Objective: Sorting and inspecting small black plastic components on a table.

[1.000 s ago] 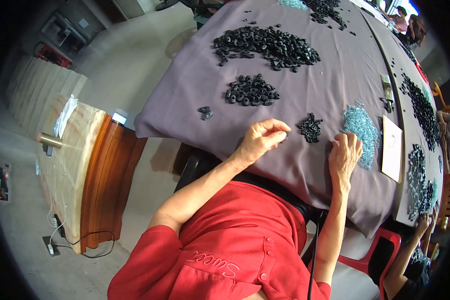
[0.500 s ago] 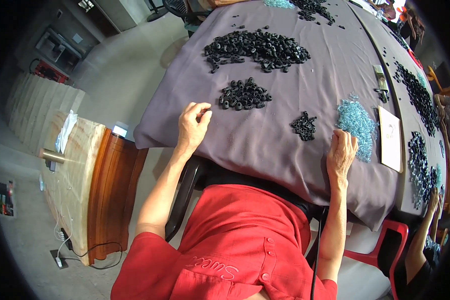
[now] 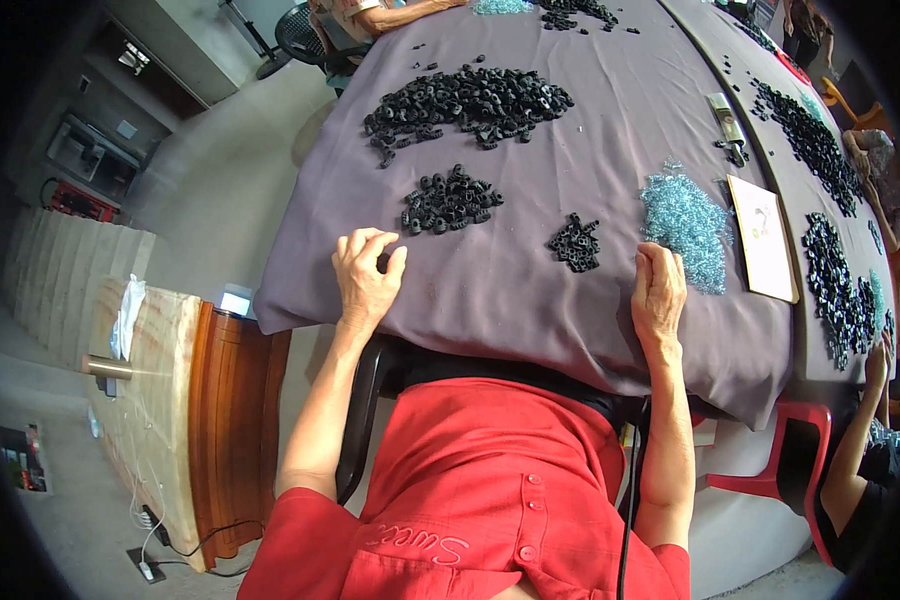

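My left hand (image 3: 366, 280) hovers over the near left part of the grey tablecloth. Its thumb and fingers are curled around a small black part (image 3: 383, 262), mostly hidden. Just beyond it lies a pile of ribbed black parts (image 3: 452, 200). My right hand (image 3: 659, 292) is closed in a pinch at the near left edge of a pile of small clear-blue pieces (image 3: 686, 230); whatever the fingertips hold is hidden. Between the hands, nearer the right one, sits a small heap of black pieces (image 3: 575, 243).
A larger black pile (image 3: 470, 103) spreads farther back. Right of the blue pile are a pale rectangular board (image 3: 762, 240) and a brush-like tool (image 3: 727, 120). Another person's arm (image 3: 415, 14) rests at the far edge. A co-worker's arm (image 3: 855, 440) reaches in at right, beside a red chair (image 3: 820, 430).
The whole view has shifted and turned slightly. My left thumb and fingers stay curled around the small black part, and my right hand stays pinched beside the blue pile.
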